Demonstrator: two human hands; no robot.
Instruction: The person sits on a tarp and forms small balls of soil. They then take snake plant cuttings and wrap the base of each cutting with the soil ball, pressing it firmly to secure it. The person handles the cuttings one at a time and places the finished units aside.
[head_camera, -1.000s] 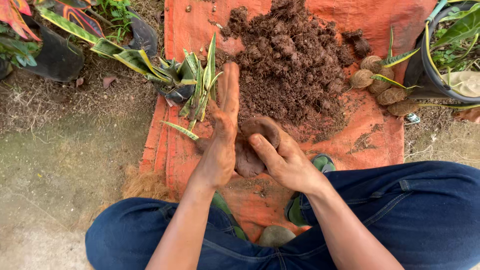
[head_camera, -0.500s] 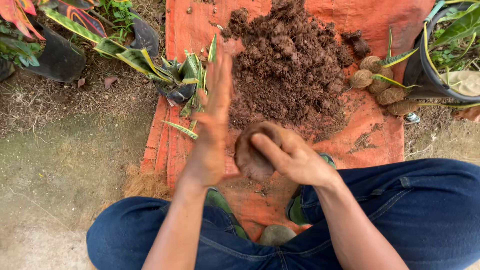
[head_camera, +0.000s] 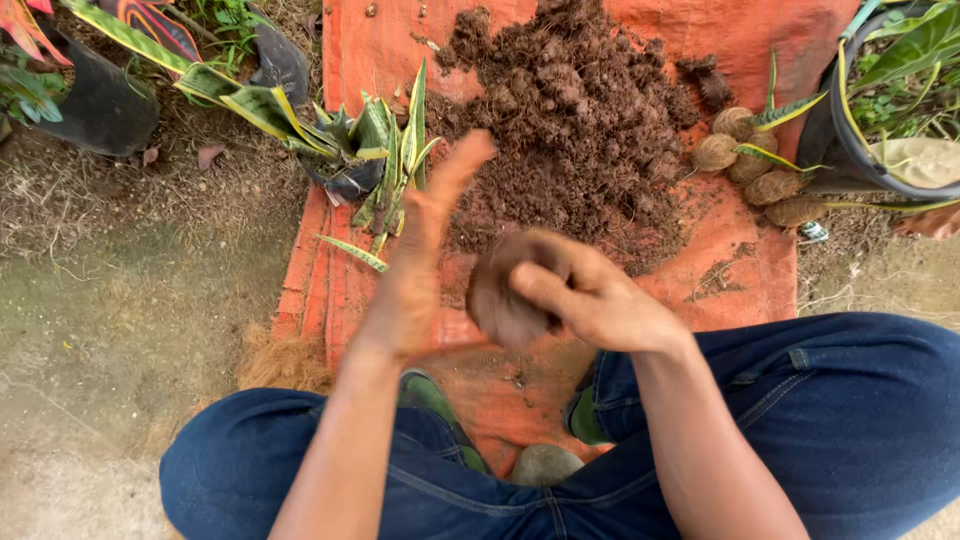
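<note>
a garden yard: bare ground (head_camera: 130, 300), potted plants (head_camera: 890, 90), soil heap (head_camera: 580, 130) on an orange sack (head_camera: 740, 270).

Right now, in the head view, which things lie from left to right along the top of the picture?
Black pot → striped-leaf plant → pile of brown soil → small fibre balls → dark pot with green leaves.

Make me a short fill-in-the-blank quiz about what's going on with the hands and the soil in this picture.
1. The right hand holds a brown ball of ____.
2. The loose soil pile lies on an ____ sheet.
3. The left hand is flat and ____, fingers spread, beside the ball.
4. The person's legs are in blue ____.

Missing words: soil; orange; open; jeans
</note>
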